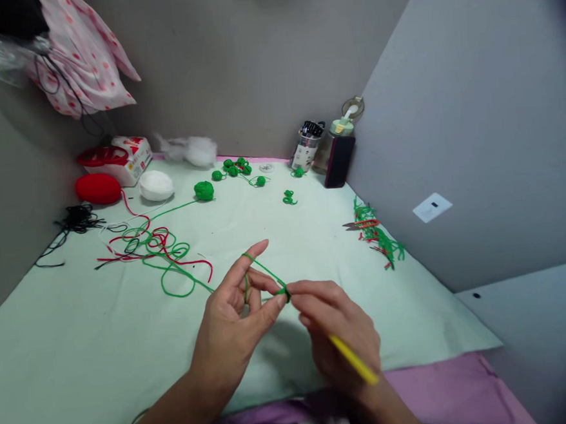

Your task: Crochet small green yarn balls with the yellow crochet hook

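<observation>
My left hand [236, 312] pinches a small piece of green crochet work [283, 293] between thumb and finger. Green yarn [266, 266] runs from the raised index finger down to that piece. My right hand [339, 318] is closed around a crochet hook with a yellow handle [354, 359], its tip hidden at the green work. Both hands meet at the piece above the table. From behind my left hand a green strand leads back through loose loops to a green yarn ball [204, 191].
Tangled red, green and black yarn [162, 243] lies left. Behind are a red yarn ball [98, 188], a white yarn ball [156, 185] and small green balls [234, 168]. Orange-handled snips [361, 224] rest on yarn scraps [387, 247] at right, near a phone [340, 161] and bottle [343, 127].
</observation>
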A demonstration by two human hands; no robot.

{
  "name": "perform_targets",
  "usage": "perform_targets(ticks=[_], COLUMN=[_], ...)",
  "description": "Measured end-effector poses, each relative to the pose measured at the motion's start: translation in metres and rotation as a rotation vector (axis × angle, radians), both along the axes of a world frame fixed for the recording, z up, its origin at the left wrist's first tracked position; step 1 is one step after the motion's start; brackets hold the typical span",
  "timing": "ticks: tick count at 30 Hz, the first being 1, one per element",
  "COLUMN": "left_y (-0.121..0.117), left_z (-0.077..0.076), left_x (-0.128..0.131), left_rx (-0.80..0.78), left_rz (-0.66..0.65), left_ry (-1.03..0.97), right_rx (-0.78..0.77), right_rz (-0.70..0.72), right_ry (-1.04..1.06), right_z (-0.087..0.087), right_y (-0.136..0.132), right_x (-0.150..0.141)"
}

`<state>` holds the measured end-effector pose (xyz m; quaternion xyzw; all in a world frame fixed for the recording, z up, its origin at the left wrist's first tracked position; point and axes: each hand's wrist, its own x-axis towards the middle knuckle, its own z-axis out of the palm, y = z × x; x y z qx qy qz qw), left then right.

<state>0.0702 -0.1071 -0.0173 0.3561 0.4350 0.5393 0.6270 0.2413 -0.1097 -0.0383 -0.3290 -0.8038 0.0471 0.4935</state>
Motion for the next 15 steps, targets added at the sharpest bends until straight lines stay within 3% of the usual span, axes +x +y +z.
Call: perform_targets(ticks=[2,4,7,10,12,15], left_y=[0.000,0.002,0.005,0.005,0.003,0.000], left_z=[0.001,0.001,0.004,0.006,0.006,0.002], left_x=[0.000,-0.001,-0.004,-0.005,-0.003,0.001], left_rx=[-0.051,-0.148,-0.235,-0.172,-0.113,-0.053], left_rz=[-0.075,-0.170,-0.201,-0.153,-0.149,-0.145], left_ry=[-0.140,-0.287,-0.374,-0.324,-0.291,-0.273], right_rx=[0.118,0.100,-0.116,-0.378,-0.479,-0.472], right_rz=[-0.087,-0.087,0.009,0.154,0.234,0.223], right_ry=[-0.104,-0.025,0.352,0.678,0.721,0.679], right_z=[-0.003,-0.004,-0.002,0.001,0.002,0.001], right_y=[-0.002,-0.003,0.001,0.007,0.011,0.010], right_x=[-0.002,-0.004,-0.006,-0.009,-0.011,-0.015])
